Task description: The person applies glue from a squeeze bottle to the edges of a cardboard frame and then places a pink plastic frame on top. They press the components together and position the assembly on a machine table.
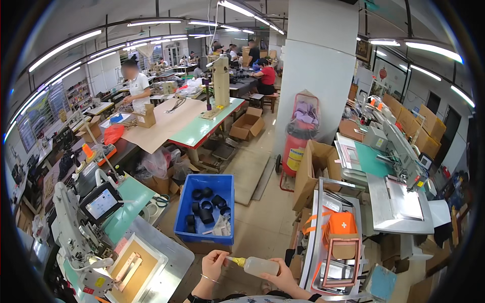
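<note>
Bottle (261,266) between left hand (214,264) and right hand (284,279), aisle (261,219) beside bin's edge (207,237)

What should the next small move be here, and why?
I'd probably ease the left hand clear of the yellow nozzle, keeping the squeeze bottle steady: the right hand already grips its translucent body, while the left hand is pinched right at the nozzle's tip.
</note>
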A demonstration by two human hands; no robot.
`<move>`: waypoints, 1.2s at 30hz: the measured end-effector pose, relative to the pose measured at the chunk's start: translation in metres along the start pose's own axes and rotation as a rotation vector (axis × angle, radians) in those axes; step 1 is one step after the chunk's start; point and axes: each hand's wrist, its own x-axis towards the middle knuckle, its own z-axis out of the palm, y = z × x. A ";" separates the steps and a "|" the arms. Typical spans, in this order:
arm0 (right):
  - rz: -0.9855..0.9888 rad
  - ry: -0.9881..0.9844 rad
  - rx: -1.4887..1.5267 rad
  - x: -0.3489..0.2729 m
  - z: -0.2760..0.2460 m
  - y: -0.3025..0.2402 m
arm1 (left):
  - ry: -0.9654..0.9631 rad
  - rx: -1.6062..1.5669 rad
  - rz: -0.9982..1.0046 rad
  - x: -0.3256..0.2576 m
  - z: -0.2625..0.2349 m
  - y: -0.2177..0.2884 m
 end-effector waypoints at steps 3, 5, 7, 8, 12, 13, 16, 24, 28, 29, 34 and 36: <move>0.030 0.030 0.025 -0.010 -0.009 0.006 | -0.032 -0.113 -0.068 -0.007 0.012 0.005; 0.051 0.057 0.148 -0.017 -0.011 0.014 | -0.025 -0.242 -0.038 -0.010 0.024 0.011; 0.118 0.067 0.213 -0.027 -0.019 0.012 | -0.057 -0.296 -0.015 -0.013 0.036 0.012; 0.152 0.074 0.245 -0.033 -0.025 0.011 | -0.074 -0.324 -0.005 -0.014 0.043 0.011; 0.038 0.177 0.227 -0.066 -0.043 0.015 | -0.130 -0.180 0.024 -0.021 0.076 0.013; 0.015 0.220 0.202 -0.078 -0.048 0.010 | -0.141 -0.149 0.027 -0.023 0.088 0.013; -0.136 0.361 0.093 -0.111 -0.080 0.034 | -0.205 -0.089 0.046 -0.036 0.134 0.010; -0.002 0.696 0.251 -0.251 -0.158 0.027 | -0.548 0.027 0.034 -0.104 0.272 -0.014; -0.108 0.882 0.358 -0.311 -0.192 0.065 | -0.681 -0.009 0.052 -0.147 0.344 -0.033; -0.101 0.926 0.351 -0.328 -0.199 0.064 | -0.703 -0.059 0.035 -0.158 0.360 -0.036; -0.070 1.219 0.435 -0.405 -0.231 0.068 | -0.898 0.025 -0.023 -0.191 0.433 -0.040; -0.111 1.341 0.418 -0.427 -0.246 0.085 | -0.973 -0.030 -0.062 -0.192 0.458 -0.057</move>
